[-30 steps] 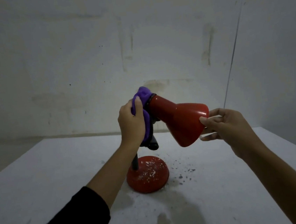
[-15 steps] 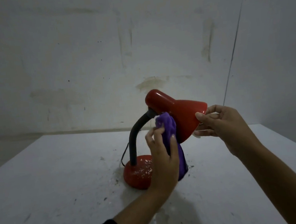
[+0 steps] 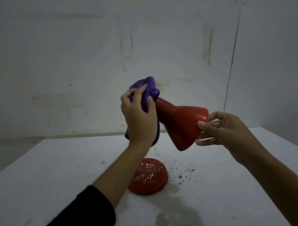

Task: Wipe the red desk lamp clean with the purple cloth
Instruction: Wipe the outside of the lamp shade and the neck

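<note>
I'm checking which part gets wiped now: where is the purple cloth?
In the head view, the purple cloth sits left of centre, gripped by the left hand against the narrow top end of the red lamp shade.

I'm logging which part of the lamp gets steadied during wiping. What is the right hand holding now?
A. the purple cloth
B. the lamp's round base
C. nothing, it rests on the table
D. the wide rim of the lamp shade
D: the right hand pinches the wide rim of the red lamp shade, while the left hand holds the purple cloth.
</note>
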